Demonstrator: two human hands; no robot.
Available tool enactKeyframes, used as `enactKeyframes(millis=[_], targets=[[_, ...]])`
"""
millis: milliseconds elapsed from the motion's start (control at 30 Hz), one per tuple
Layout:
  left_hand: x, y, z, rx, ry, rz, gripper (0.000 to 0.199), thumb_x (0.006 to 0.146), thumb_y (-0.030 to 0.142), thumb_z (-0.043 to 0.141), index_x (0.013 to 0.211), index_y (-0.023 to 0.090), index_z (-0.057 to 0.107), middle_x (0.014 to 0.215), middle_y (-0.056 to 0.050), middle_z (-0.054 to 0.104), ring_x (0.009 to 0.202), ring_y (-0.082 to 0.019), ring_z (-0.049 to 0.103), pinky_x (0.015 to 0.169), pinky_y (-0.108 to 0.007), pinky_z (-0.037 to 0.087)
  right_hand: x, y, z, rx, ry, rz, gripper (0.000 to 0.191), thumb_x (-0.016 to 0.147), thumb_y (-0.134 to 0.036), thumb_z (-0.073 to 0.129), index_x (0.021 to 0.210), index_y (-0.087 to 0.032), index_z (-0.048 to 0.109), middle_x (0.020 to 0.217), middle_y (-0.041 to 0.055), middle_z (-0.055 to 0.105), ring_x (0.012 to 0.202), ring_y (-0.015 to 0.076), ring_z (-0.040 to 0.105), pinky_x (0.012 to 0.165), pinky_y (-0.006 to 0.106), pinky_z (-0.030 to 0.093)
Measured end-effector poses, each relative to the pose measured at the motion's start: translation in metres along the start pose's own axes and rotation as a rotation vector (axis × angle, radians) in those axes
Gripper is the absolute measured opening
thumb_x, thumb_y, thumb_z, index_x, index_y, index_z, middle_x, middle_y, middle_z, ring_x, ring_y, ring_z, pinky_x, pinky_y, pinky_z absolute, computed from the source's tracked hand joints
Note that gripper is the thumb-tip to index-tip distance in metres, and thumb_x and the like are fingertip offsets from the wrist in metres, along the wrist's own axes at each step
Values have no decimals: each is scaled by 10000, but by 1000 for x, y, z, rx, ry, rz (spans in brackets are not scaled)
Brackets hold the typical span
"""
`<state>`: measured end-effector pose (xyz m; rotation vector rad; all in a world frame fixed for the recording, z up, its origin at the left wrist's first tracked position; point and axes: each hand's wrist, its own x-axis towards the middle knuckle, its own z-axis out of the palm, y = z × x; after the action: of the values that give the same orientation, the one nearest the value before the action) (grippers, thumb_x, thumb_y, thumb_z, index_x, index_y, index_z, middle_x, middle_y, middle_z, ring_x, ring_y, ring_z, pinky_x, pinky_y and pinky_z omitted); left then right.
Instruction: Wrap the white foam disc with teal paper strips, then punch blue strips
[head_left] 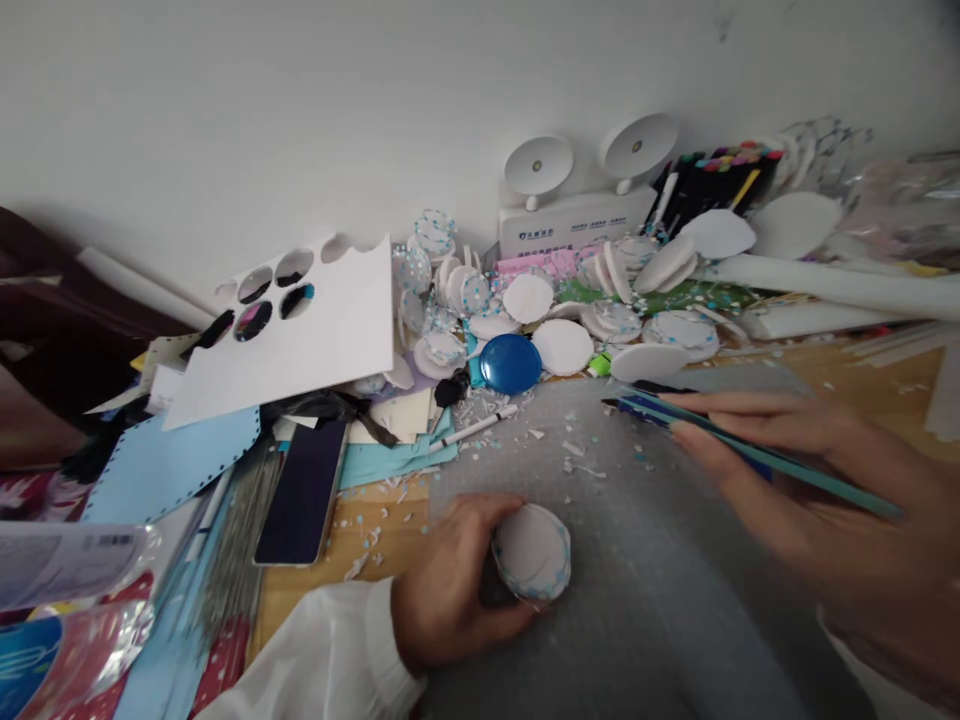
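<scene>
Beside the grey cutting mat's left part, my left hand [469, 570] curls round a white foam disc [532, 552] with light-blue specks along its rim. Its thumb and fingers grip the disc's side, flat face up. Over the mat [630, 620], my right hand [810, 470] pinches a slim teal tool [750, 440] pointing left; motion blurs it, and its exact kind is unclear. A dark blue length [754, 466] shows under the tool, close to the fingers. The two hands are apart.
Many foam discs [566, 347] crowd the back, around a blue round lid [511, 364]. Behind them stands a white twin-head lamp [574, 220]. A white pen [474, 428] lies among scraps. On the left are a phone [302, 492] and a white board with round holes [330, 330].
</scene>
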<state>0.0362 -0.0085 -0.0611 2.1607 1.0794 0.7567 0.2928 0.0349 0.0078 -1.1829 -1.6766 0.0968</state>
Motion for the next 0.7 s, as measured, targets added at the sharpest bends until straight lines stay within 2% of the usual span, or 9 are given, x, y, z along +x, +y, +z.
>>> enactKeyframes(millis=[100,200,267,333,433,533,600,700], targets=[[2,1,0,16,-22,7,796,715,298,777,1372,253,329,1270,-129,585,1150,-307,584,946,-465,505,-13,-4,-8,4,-36,11,180,785,-202,691,887,-316,597,924,24,709,824,241,678,764,412,523],[4,0,-1,11,-20,21,872,696,368,805,1402,250,307,1327,-150,550,1199,-327,553,982,-491,478,-27,-1,-17,-30,-146,47,152,822,-233,633,934,-329,593,936,17,703,802,244,673,779,426,523],[4,-2,-2,-20,-16,50,905,685,454,804,1410,241,305,1369,-169,513,1235,-343,523,1001,-505,458,-36,7,-21,-19,-213,-28,162,806,-207,630,911,-326,594,886,5,695,743,226,672,696,383,534],[5,-3,-4,-53,-11,95,812,761,476,727,1412,218,314,1403,-187,474,1276,-351,484,1018,-516,434,-44,17,-25,-6,-273,-94,157,797,-194,630,903,-305,596,852,5,685,698,203,664,638,341,534],[5,-1,-10,-68,49,122,540,900,339,540,1385,191,355,1407,-187,463,1302,-322,457,1037,-505,404,-54,30,-29,-17,-308,-105,120,822,-210,611,927,-269,599,883,24,675,766,190,673,694,310,540],[6,7,-20,-35,150,77,335,938,235,458,1270,190,459,1305,-158,546,1234,-273,508,1014,-450,417,-60,37,-35,-33,-359,-133,158,846,-177,576,972,-265,613,974,39,664,880,189,671,781,312,531],[5,14,-29,-3,195,46,224,957,217,429,1153,184,531,1156,-128,621,1113,-241,571,945,-395,450,-63,38,-40,-46,-392,-159,205,853,-153,554,1008,-269,622,1031,45,656,928,191,667,811,318,530],[1,25,-42,29,156,46,240,981,227,381,910,176,605,825,-67,658,811,-183,617,737,-301,474,-65,39,-42,-68,-415,-178,203,865,-157,533,1010,-260,630,1051,54,650,934,188,671,813,314,541]])
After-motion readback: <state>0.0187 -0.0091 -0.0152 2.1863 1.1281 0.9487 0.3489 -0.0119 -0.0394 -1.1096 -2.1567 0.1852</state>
